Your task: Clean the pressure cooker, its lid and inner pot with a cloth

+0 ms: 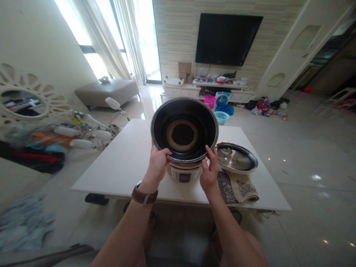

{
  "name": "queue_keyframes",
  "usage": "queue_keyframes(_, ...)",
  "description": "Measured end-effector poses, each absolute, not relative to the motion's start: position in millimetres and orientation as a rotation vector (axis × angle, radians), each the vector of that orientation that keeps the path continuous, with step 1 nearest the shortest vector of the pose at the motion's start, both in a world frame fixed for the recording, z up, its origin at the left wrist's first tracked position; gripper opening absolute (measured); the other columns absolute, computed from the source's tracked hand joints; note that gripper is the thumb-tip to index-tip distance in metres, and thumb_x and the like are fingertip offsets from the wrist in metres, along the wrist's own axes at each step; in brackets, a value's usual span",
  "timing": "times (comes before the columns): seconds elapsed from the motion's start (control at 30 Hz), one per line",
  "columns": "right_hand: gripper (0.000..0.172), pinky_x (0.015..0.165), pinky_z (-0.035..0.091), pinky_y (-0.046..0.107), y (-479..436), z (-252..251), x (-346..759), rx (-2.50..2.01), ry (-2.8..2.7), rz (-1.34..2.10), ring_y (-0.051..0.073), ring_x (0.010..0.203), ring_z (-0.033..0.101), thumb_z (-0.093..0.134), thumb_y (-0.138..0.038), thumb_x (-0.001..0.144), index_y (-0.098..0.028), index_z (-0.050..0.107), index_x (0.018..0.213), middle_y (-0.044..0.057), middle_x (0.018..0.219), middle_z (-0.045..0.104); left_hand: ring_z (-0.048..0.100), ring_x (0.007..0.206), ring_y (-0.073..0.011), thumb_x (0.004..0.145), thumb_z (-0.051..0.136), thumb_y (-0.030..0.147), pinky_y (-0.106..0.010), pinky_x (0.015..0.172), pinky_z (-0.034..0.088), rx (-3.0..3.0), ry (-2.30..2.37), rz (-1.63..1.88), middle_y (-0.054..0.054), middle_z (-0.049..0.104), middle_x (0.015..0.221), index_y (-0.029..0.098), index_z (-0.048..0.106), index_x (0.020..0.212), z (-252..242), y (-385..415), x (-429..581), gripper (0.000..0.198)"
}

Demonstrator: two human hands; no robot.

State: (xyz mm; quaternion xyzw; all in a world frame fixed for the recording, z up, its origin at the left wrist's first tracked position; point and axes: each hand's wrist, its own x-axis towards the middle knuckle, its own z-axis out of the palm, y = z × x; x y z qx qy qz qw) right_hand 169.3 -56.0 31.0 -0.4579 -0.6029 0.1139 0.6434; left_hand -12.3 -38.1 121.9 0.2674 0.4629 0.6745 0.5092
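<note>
Tilted toward me, a black rice cooker inner pot (158, 129) shows its inside, with a worn tan ring around a dark centre. My left hand (157, 165), with a brown watch strap at the wrist, grips the near left of its rim, thumb over the edge. At the near right, my right hand (209, 172) holds the rim too. The rice cooker body (185, 176) stands below and behind the pot, mostly hidden. Right of it lies the detached cooker lid (236, 158), inner metal side up. A folded patterned cloth (239, 189) is in front of the lid.
The white table (111, 167) carries these things. Beyond it are baskets (221, 117) on the floor, a cluttered low cabinet (183, 90) and a wall television (228, 39). On the left stand a lamp with several white shades (101, 135) and a grey bench (107, 92).
</note>
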Motion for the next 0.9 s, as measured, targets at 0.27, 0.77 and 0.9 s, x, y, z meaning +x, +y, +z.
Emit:
queue_keyframes(0.27,0.048,0.127,0.036,0.06,-56,28,170,-1.052,-1.392,0.155,0.032,0.159,0.039,0.051,-0.035,0.103,-0.027,0.06,0.149,0.012,0.161,0.053,0.067,0.093,-0.0201,0.058,0.065,0.011,-0.031,0.07,0.065,0.843,1.273,1.525,-0.004,0.066,0.121,0.029,0.058,0.139,112,-39,-18,0.083)
queue_keyframes(0.77,0.048,0.116,0.05,0.055,-48,18,174,-1.138,-1.428,0.082,0.034,0.147,0.053,0.068,-0.039,0.094,-0.024,0.063,0.138,0.017,0.155,0.057,0.05,0.145,-0.0282,0.071,0.062,0.013,-0.041,0.132,0.031,1.405,1.308,1.585,-0.006,0.058,0.153,0.022,0.048,0.156,94,-28,-33,0.087)
queue_keyframes(0.9,0.044,0.116,0.05,0.054,-46,19,177,-1.151,-1.446,0.116,0.033,0.148,0.052,0.067,-0.04,0.096,-0.024,0.063,0.137,0.017,0.157,0.056,0.052,0.144,-0.0291,0.072,0.062,0.014,-0.043,0.131,0.033,1.41,1.365,1.558,-0.007,0.06,0.151,0.022,0.045,0.16,88,-24,-32,0.09)
